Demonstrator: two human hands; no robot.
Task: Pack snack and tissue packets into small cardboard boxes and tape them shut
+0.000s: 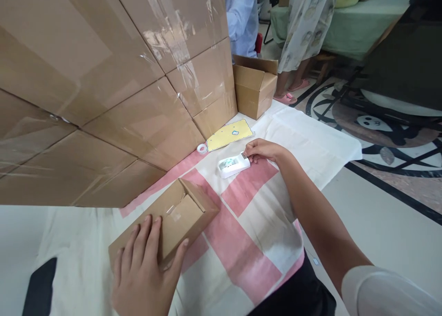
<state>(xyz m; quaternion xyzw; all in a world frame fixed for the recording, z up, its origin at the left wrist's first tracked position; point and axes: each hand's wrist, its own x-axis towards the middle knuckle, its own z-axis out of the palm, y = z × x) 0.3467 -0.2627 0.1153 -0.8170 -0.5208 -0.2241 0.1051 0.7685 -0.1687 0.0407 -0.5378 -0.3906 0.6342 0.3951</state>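
Note:
My left hand (145,265) lies flat with spread fingers on top of a small brown cardboard box (172,219) on the pink-and-white cloth (255,215). My right hand (260,150) reaches forward, its fingers pinched at the right end of a small white plastic device (233,165) with a greenish window, lying on the cloth. Just behind the device lie a yellow sheet (229,134) and a small roll of clear tape (202,147).
A wall of large taped cartons (113,90) stands at the left and behind. An open small carton (253,88) sits at the far edge of the cloth. Two other people (304,26) stand beyond it. A patterned floor mat (380,127) lies right.

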